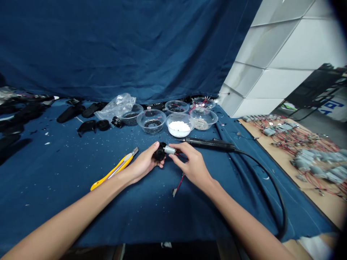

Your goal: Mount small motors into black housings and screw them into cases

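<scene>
My left hand (148, 160) is closed round a black round plastic part (159, 151), held above the blue cloth. Between the thumb and fingers of my right hand (191, 162) is a small silver cylindrical motor (170, 150), its end up against the black part. Whether the motor sits inside that part or only touches it, I cannot tell. Red wires hang below my right hand and end in a small circuit board (174, 192). A yellow utility knife (115, 169) lies beside my left forearm. Behind my right hand lies a black electric screwdriver (208, 144) with a cable.
Several clear bowls stand behind my hands, one with white grains (179, 127), another with dark screws (152, 124). A plastic bag (116, 106) and black casings (87, 126) lie at the left. Wired motors cover a brown board (267, 144) at the right. The screwdriver cable (273, 177) loops along the right side.
</scene>
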Motion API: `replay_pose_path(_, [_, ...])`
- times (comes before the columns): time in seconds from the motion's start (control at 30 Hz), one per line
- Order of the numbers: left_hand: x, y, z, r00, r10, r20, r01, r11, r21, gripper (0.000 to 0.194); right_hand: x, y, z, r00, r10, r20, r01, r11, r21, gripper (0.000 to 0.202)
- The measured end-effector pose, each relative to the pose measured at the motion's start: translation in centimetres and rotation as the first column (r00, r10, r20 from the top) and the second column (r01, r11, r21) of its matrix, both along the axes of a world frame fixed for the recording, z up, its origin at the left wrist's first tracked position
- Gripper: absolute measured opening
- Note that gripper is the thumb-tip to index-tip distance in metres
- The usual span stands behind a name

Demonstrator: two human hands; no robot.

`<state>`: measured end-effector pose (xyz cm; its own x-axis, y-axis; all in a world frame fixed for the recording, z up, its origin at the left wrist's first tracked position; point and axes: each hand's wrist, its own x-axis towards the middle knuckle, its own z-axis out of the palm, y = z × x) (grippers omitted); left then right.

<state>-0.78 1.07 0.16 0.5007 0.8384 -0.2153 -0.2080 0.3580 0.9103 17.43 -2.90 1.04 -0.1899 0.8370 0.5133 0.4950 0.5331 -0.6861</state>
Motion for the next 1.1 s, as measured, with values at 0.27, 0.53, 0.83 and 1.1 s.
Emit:
replay_pose_path(0.27, [-0.2,-0.2,-0.5,0.992,0.035,-0.125,-0.023,0.995,0.095,0.043,0.2,-0.3,0.5,0.994,0.030,0.106,-0.034,0.999,0.036,0.030])
replay_pose_path(0.53, [-0.5,0.4,-1.5,0.979,0.024,-0.203,0.015,0.982,0.188,0.050,0.1,-0.3,0.6,0.993,0.035,0.112,-0.039,0.998,0.039,0.029])
replay_pose_path(0.83, [-0.2,0.1,-1.6,0.976,-0.009,-0.216,0.048,0.983,0.177,0.058,-0.2,-0.5,0.4,0.989,0.069,0.131,-0.073,0.997,0.028,0.027])
replay_pose_path(1.1, [-0.1,0.0,-2.3,0.970,0.017,-0.244,0.048,0.965,0.256,0.061,-0.3,-0.2,-0.4,0.997,0.010,0.072,-0.009,1.000,-0.012,0.025])
